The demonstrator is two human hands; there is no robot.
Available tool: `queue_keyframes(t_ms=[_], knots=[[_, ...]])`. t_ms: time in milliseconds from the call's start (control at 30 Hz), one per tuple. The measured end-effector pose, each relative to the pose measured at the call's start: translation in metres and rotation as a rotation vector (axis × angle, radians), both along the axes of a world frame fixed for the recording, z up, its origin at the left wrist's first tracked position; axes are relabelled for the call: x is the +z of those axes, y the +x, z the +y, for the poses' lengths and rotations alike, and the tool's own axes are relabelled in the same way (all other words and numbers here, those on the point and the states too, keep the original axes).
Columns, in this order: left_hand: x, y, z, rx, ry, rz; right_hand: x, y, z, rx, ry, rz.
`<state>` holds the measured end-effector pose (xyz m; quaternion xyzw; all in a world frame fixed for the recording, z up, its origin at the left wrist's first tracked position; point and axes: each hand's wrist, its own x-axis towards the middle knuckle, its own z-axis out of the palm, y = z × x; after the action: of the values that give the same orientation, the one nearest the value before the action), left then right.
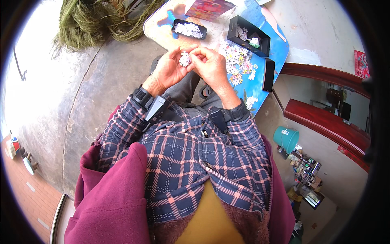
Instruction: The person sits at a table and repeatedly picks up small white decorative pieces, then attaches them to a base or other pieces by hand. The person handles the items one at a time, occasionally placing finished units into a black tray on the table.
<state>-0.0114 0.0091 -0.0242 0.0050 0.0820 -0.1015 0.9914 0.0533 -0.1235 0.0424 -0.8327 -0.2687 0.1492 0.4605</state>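
Observation:
Near the top centre, my left hand (pixel 169 68) is cupped palm up with several white jigsaw puzzle pieces (pixel 184 59) lying on the palm and fingers. My right hand (pixel 210 65) touches the right side of these pieces, thumb and forefinger pinched together; whether a piece is between them is hidden. Beyond the hands, a small black tray (pixel 204 30) holds a heap of pale pieces. Right of my right hand lies a loose pile of jigsaw pieces (pixel 237 59) on a blue picture-topped table (pixel 259 80). A black box (pixel 249 47) with more pieces and a green-and-white item stands behind the pile.
A black phone-like slab (pixel 268 75) lies at the table's right edge, with a pink-handled tool (pixel 273 23) farther back. A red printed box (pixel 210 9) stands at the far side. Green fibre strands (pixel 88 24) hang at upper left. A teal bucket (pixel 286 138) is on the right.

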Motion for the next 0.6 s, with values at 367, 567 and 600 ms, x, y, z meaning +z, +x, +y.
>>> queue_keyframes(t_ms=[367,567,600], knots=[[0.017,-0.001,0.001,0.040,0.080,0.111,-0.004,0.020,-0.015,-0.148,0.307,0.531],[0.017,-0.002,0.000,0.038,0.283,0.110,-0.005,0.022,-0.014,-0.182,0.344,0.578],[0.016,-0.002,0.001,0.032,0.287,0.094,-0.006,0.023,-0.014,-0.195,0.328,0.569]])
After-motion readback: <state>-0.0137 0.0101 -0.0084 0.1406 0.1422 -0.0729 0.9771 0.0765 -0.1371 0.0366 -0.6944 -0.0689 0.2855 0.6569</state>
